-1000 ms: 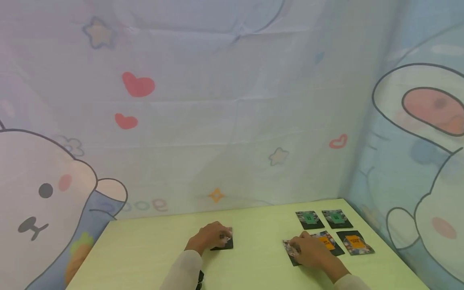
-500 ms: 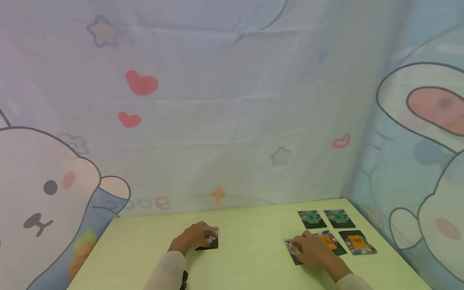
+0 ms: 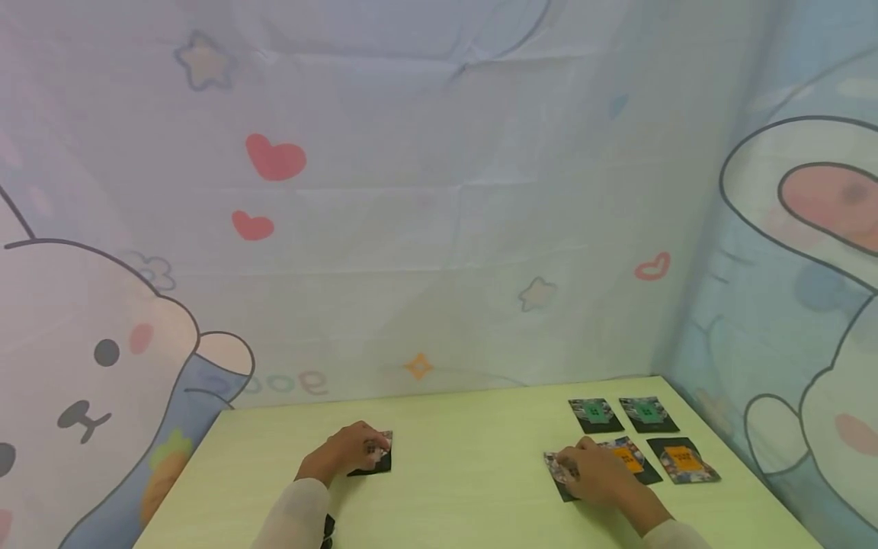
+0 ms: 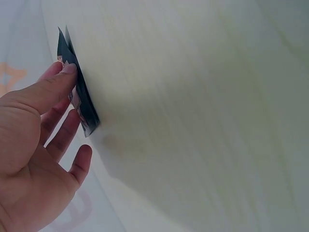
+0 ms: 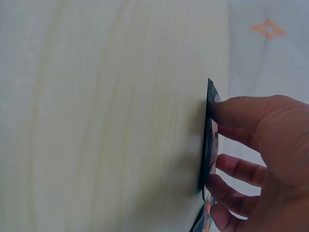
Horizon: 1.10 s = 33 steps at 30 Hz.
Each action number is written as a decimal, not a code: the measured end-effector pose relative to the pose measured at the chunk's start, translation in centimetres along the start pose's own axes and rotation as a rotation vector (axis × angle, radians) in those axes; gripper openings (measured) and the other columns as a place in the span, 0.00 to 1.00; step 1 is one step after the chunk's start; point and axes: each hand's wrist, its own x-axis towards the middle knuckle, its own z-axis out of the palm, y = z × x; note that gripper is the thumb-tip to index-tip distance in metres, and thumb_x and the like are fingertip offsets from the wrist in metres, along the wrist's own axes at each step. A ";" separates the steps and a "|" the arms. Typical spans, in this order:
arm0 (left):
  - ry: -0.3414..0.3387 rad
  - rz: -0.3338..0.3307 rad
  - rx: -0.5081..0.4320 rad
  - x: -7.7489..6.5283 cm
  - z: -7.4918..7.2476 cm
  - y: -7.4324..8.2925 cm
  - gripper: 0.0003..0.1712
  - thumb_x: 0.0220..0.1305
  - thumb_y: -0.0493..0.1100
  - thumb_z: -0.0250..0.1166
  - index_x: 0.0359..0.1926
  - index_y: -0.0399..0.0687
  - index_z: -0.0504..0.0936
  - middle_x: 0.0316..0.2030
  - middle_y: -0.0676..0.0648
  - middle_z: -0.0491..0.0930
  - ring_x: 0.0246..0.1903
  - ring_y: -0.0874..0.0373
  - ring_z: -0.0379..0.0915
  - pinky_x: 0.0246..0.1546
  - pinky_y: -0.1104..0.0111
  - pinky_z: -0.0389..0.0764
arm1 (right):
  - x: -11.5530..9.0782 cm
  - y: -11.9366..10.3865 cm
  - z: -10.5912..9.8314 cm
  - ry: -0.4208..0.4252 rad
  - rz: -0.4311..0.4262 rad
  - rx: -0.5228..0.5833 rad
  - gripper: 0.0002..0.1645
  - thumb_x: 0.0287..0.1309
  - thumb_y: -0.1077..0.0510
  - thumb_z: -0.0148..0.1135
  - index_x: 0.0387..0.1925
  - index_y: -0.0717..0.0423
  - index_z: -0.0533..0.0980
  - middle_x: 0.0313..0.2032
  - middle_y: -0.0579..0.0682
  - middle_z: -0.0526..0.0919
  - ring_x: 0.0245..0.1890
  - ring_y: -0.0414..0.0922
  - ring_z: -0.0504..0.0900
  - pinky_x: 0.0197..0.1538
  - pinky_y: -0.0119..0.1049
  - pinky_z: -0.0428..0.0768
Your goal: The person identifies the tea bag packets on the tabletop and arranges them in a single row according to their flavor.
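Observation:
On the left half of the table my left hand (image 3: 348, 450) pinches a small flat packet (image 3: 382, 460), dark with a printed pinkish picture. The left wrist view shows its thumb on the face of this packet (image 4: 81, 99), with the packet's lower end close to the tabletop. To the right, my right hand (image 3: 598, 473) has thumb and fingers on a similar packet (image 3: 554, 467), gripping it low at the table. Fingers cover part of each packet. Just right of that hand lies an orange-labelled packet (image 3: 629, 457), partly hidden behind it.
A second orange-labelled packet (image 3: 684, 460) lies near the table's right edge. Behind it are two green-labelled packets, one left (image 3: 595, 414) and one right (image 3: 648, 413). A printed cloth (image 3: 439, 229) hangs behind the pale yellow table (image 3: 473, 427). Something black (image 3: 328, 531) shows beside the left sleeve.
My left hand has moved left across the table with its packet, away from the right hand. The right hand stays on its packet. The head view has shifted slightly.

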 end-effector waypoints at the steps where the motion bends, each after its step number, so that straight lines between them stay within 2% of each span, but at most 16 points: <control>1: 0.000 -0.006 0.002 -0.2 -0.1 -0.2 0.17 0.63 0.34 0.70 0.48 0.59 0.88 0.55 0.47 0.78 0.55 0.42 0.77 0.55 0.42 0.76 | 0.0 0.0 0.0 0.000 0.000 0.001 0.14 0.59 0.55 0.71 0.48 0.45 0.84 0.41 0.49 0.77 0.31 0.44 0.72 0.35 0.43 0.73; 5: 0.009 -0.014 0.011 -0.8 -0.5 -0.9 0.18 0.62 0.33 0.71 0.48 0.59 0.88 0.55 0.47 0.78 0.54 0.42 0.77 0.55 0.41 0.76 | 0.0 0.0 0.2 -0.001 0.000 -0.003 0.13 0.59 0.54 0.70 0.47 0.45 0.84 0.41 0.48 0.77 0.31 0.43 0.72 0.34 0.42 0.72; 11: 0.011 -0.043 0.001 -1.7 -1.1 -2.0 0.16 0.65 0.35 0.69 0.48 0.59 0.88 0.55 0.47 0.78 0.53 0.44 0.78 0.54 0.44 0.77 | -0.2 0.1 0.2 0.001 0.001 -0.007 0.14 0.59 0.54 0.70 0.48 0.44 0.84 0.41 0.47 0.77 0.30 0.42 0.71 0.32 0.40 0.71; 19: 0.007 -0.094 -0.019 -3.5 -2.5 -4.2 0.17 0.61 0.32 0.71 0.47 0.58 0.88 0.53 0.48 0.79 0.53 0.47 0.78 0.55 0.48 0.78 | -0.3 -0.1 0.3 -0.009 -0.006 0.008 0.15 0.59 0.55 0.70 0.49 0.44 0.84 0.42 0.47 0.77 0.29 0.42 0.70 0.31 0.39 0.70; 26: -0.007 -0.003 -0.053 -4.0 -2.7 -5.2 0.14 0.66 0.33 0.68 0.49 0.51 0.88 0.51 0.44 0.78 0.50 0.46 0.77 0.53 0.49 0.78 | -0.4 -0.3 -0.1 -0.002 -0.002 -0.012 0.14 0.59 0.55 0.70 0.48 0.45 0.84 0.41 0.48 0.77 0.30 0.43 0.71 0.31 0.40 0.70; 33: 0.015 -0.103 -0.033 -3.8 -2.8 -5.0 0.16 0.63 0.33 0.70 0.46 0.60 0.87 0.54 0.47 0.78 0.54 0.47 0.78 0.55 0.49 0.78 | 0.2 -0.9 0.2 0.003 -0.015 -0.025 0.15 0.59 0.54 0.71 0.48 0.45 0.84 0.40 0.48 0.77 0.31 0.44 0.71 0.34 0.43 0.72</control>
